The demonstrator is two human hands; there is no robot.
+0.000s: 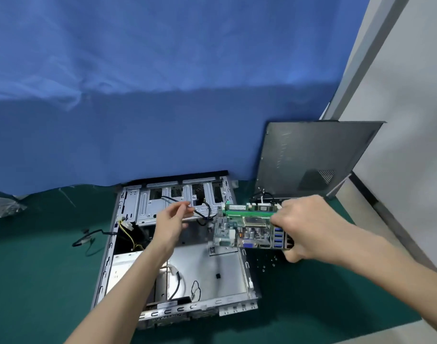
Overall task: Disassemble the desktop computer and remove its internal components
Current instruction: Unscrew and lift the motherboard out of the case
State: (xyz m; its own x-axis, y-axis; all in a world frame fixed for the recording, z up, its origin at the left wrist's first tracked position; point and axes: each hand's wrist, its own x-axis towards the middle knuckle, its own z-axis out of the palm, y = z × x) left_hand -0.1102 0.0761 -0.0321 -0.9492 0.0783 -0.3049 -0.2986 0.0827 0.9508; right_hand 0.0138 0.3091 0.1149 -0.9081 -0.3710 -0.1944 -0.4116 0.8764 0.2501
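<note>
The disassembly is judged to be well past its midpoint. The side panel (pixel 311 157) is already off and is seen propped against the blue cloth (pixel 138 95) at the back right, while the computer case (pixel 207 264) lies open on the green mat (pixel 38 281). The motherboard (pixel 249 229), with a memory module (pixel 249 207) seated along its far edge, is held clear of the case floor, above the case's right wall. It is gripped at its port side by the right hand (pixel 301 227), whose fingers are curled round the board's edge. The left hand (pixel 170 224) is held relaxed over the case, fingers loosely spread beside the black cables (pixel 202 214), with nothing seen to be grasped. Small screws (pixel 267 263) are scattered on the mat just right of the case, and a loose cable (pixel 88 240) lies to its left. What is left appears to be the power supply (pixel 123 266) in the near left corner, the drive cage (pixel 148 204) at the far end and the remaining wiring. The board itself is yet to be set down.
</note>
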